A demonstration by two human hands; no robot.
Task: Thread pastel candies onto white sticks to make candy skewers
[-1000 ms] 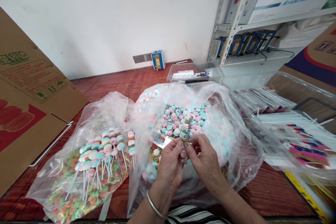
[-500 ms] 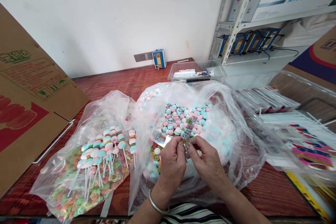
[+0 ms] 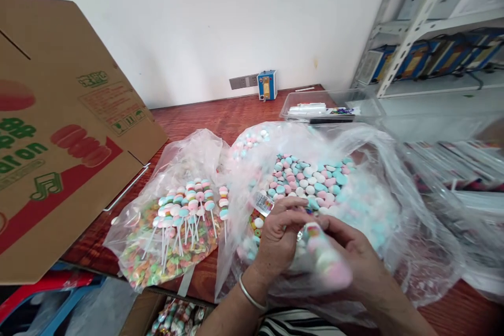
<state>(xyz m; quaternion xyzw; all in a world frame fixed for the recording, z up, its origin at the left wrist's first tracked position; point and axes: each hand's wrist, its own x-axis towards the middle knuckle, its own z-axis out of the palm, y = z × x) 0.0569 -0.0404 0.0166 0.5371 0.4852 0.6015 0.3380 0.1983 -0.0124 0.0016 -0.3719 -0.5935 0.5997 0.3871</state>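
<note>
Between my hands is a stack of pastel candies in a clear wrapper, its lower end smeared by motion and pointing down to the right. My left hand has its fingers closed at the upper end of this wrapped candy. My right hand is closed along its right side, some fingers hidden behind it. Both hands are over a big clear plastic bag of pink, blue and white candies. A small printed wrapper lies by my left hand. Candy skewers on white sticks rest on another bag, at left.
Ring-shaped gummies fill the left bag. A large cardboard box stands at the left. Behind are a clear tray and a blue device. Clear bins and a shelf are at right. Below the table edge, a box holds wrapped candies.
The wrapped candy now shows between my hands, tipped down toward me; before, my fingertips were pinching a printed clear wrapper. The view has turned left, bringing the lower box into sight.
</note>
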